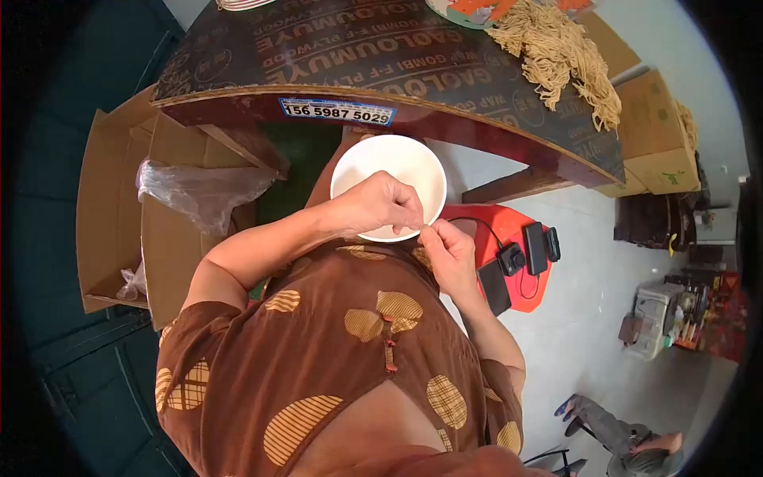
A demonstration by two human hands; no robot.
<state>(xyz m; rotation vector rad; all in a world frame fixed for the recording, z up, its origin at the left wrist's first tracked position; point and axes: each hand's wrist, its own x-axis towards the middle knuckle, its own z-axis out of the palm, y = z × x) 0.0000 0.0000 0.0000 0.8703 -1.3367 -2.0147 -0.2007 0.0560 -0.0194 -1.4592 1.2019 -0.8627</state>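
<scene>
Brown shirt with yellow leaf shapes, closest of all. Just past the shirt, a round white bowl, between body and table. Left hand over the bowl, fingers curled, tips pinched together. Right hand at the near right rim, thumb and finger pinched too, right beside the left one. Cannot tell what, if anything, between the tips; too small to see. For neat work, keep both pinches over the bowl, press softly, and go slow. Mind the curved red edge just in front. Stay tucked in on the right, near a red stool with black gadgets. On the left, mind cardboard boxes and a clear bag. For wider moves, use the side past the stool, over pale floor.
</scene>
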